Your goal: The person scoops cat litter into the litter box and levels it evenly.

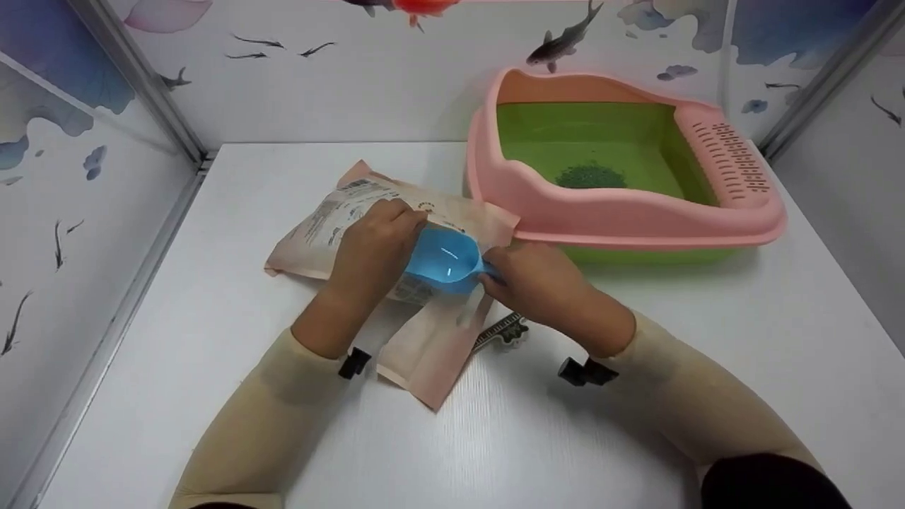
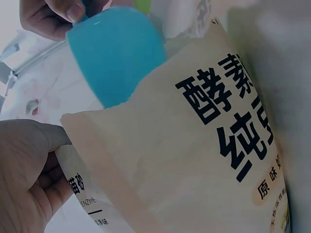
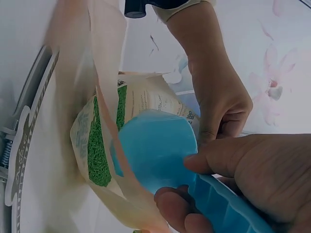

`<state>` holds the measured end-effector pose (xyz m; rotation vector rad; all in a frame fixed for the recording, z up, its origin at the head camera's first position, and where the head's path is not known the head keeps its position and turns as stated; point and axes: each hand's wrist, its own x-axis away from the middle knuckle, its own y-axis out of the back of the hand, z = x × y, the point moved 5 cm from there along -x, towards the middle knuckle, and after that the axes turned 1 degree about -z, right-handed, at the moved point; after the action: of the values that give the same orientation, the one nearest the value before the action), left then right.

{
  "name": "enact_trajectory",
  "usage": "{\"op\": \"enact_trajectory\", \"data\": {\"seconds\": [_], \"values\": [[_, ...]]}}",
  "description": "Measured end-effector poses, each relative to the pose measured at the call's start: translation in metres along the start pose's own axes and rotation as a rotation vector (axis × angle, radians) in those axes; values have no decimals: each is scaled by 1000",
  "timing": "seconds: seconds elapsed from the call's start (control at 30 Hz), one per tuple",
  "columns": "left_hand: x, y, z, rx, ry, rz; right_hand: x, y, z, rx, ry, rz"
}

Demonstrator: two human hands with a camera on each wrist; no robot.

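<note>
The bag is held at its mouth edge by the left hand, whose fingers are bent round the film, and the handle of the blue scoop is gripped closely by the right hand. Spilling seems the chief risk: if the scoop is pulled out tilted, or lifted overfull, granules may be dropped on the table. The soft rim could also be caught by the scoop's lip and folded inward, or the bag could be tipped toward the near side, if the left hand's hold is loosened. The scoop is placed in the mouth of the bag, at the middle of the table, with the front of its bowl hidden by the film; the part that shows is smooth and glossy, and no granules are seen on it. The bag is pale and pinkish, creased, laid at a slant and printed with dark characters; a green granular patch is shown in the right wrist view, though whether it is print or contents cannot be told. On the near side a pinkish flap is seen. At the far right, a small dark-green heap is contained in the pink-rimmed litter box, close beside the bag.
</note>
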<state>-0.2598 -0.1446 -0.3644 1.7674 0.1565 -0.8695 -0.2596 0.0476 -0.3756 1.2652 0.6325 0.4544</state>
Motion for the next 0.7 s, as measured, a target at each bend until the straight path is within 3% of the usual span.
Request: {"op": "enact_trajectory", "data": {"seconds": [0.2, 0.53, 0.7], "values": [[1, 0, 0, -14, -5, -2, -13, 0, 1, 32, -72, 68], [0, 0, 0, -40, -51, -58, -36, -1, 11, 96, -109, 166], [0, 0, 0, -36, -58, -56, -43, -7, 11, 124, -132, 198]]}}
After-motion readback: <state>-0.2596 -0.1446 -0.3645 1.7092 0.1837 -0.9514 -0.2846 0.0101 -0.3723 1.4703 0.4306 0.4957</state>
